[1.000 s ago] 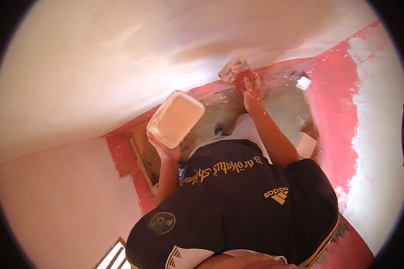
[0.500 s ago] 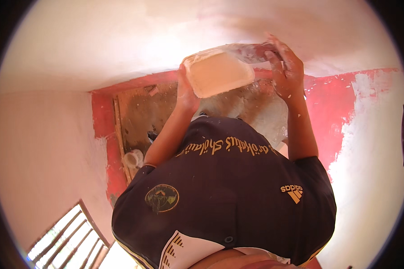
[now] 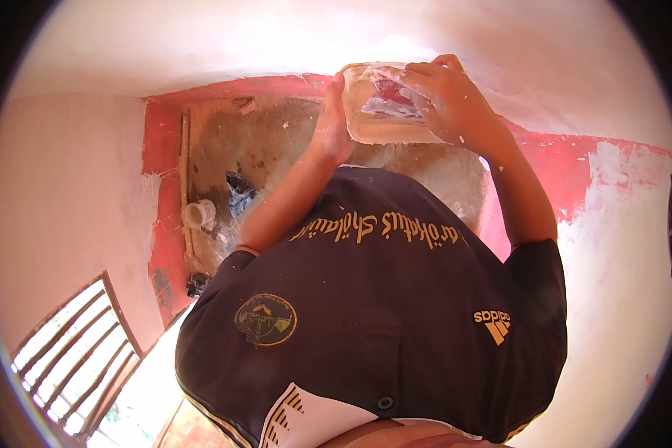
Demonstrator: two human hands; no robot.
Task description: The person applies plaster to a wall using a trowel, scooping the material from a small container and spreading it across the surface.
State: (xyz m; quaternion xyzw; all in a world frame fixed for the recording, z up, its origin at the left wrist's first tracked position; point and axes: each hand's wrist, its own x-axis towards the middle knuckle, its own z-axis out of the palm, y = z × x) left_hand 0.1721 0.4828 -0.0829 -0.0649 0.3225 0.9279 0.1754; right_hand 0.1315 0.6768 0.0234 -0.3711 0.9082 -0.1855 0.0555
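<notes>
My left hand (image 3: 332,127) grips the left side of a pale rectangular tub (image 3: 369,130) of creamy paste, held out in front of my chest. In it, a paste-smeared scraper (image 3: 388,97) with some red on it lies at an angle, held by my right hand (image 3: 455,104). The fingers of that hand are curled over the tub's right part and carry white smears.
White wall (image 3: 239,45) with red lower band (image 3: 545,168); brown floor (image 3: 254,134) below, holding a white bucket (image 3: 200,215), dark plastic bag (image 3: 239,190) and long pole (image 3: 184,164). A barred window (image 3: 67,347) is at lower left.
My left hand has raised the tub and moved it right. My right hand has brought the scraper from apart, near the wall, into the tub.
</notes>
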